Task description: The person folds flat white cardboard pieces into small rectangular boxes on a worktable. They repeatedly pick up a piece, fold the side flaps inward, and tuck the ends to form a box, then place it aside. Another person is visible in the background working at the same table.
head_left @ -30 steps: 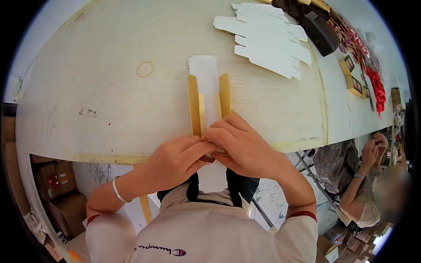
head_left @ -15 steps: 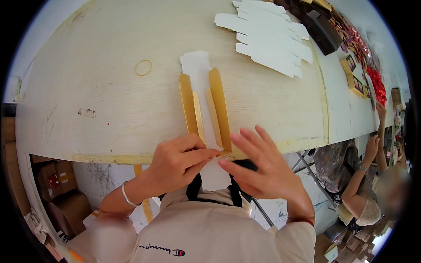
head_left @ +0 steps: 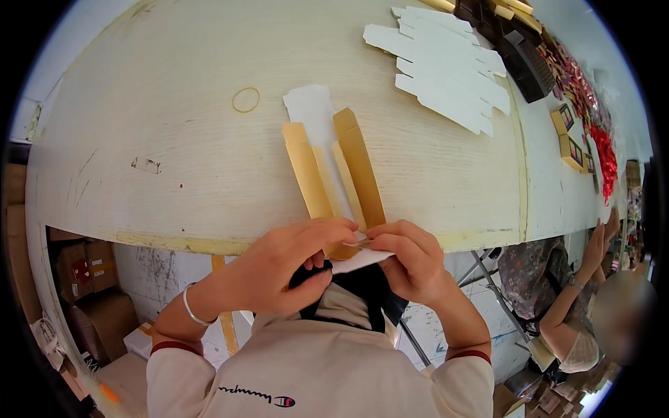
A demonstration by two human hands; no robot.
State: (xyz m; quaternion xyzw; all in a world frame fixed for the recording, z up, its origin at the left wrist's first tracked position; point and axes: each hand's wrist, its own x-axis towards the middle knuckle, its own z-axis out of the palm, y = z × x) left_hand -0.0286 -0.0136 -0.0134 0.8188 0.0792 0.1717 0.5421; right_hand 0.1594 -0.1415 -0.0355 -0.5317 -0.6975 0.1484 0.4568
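While the right hand (head_left: 418, 263) has its grip on a long gold-and-white cardboard box (head_left: 362, 167), left hand (head_left: 284, 265) touches the near end. Left grip: can't tell.

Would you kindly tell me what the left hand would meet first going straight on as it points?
The left hand points rightward, so it would probably meet the right hand first, at the near end of the carton; depth is unclear.

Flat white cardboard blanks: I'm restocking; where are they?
The blanks lie on the pale table at the head view's upper right, left of a dark, boxy object.
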